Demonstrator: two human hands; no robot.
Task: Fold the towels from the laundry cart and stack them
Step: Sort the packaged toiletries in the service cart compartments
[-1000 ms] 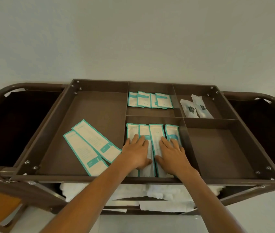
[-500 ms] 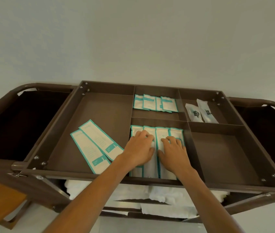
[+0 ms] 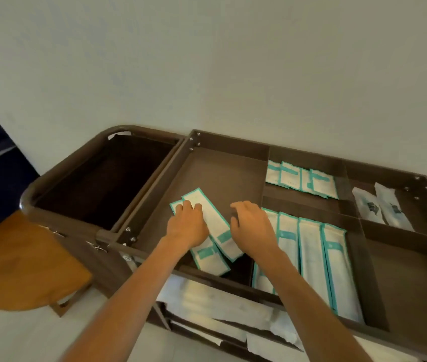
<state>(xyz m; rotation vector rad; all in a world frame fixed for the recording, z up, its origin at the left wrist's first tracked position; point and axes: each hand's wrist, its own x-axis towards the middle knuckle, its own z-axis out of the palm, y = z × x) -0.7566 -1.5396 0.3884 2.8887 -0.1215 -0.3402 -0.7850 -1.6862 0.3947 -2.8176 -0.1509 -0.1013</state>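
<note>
A brown laundry cart (image 3: 154, 178) stands against a pale wall, its top tray split into compartments. White towels (image 3: 215, 301) lie on the shelf under the tray, partly hidden by the tray's front wall. My left hand (image 3: 187, 224) rests with fingers down on two long white-and-teal packets (image 3: 213, 220) in the large left compartment. My right hand (image 3: 252, 226) hovers beside those packets with fingers loosely curled, holding nothing.
Several long teal-edged packets (image 3: 311, 257) fill the middle front compartment, smaller ones (image 3: 301, 178) lie behind, and two white sachets (image 3: 382, 205) sit at the back right. A dark open bin (image 3: 102, 178) forms the cart's left end. An orange wooden stool (image 3: 24, 262) stands at left.
Both hands left the row of packets in the middle compartment and moved left to the two packets in the large compartment. The view swung left and down.
</note>
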